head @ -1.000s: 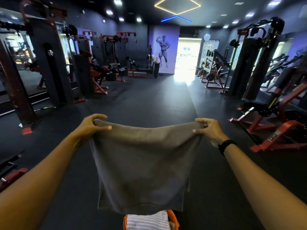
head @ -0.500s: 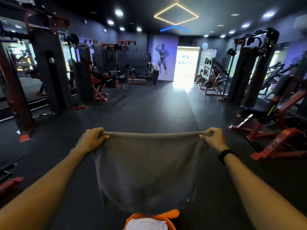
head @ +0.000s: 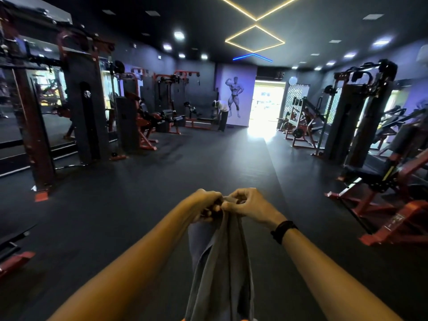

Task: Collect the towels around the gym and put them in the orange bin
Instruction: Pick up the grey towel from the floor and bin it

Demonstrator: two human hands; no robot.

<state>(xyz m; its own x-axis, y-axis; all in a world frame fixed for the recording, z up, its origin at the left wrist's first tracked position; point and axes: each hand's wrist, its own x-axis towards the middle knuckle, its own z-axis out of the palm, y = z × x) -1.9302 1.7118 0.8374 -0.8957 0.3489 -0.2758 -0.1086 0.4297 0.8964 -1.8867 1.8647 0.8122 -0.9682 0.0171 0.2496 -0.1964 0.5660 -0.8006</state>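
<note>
the person's left hand (head: 208,206) and right hand (head: 249,206) meet in front of the body, knuckles almost touching, each pinching the top edge of a grey towel (head: 220,269) with curled fingers. the towel hangs doubled between the forearms, falling in long folds to the bottom of the view. a thin sliver of the orange bin (head: 243,319) peeks out beneath its lower hem. a black wristband (head: 283,230) circles the right wrist. dark rubber flooring (head: 139,193) spreads ahead, with red-framed weight machines (head: 382,193) along both sides.
</note>
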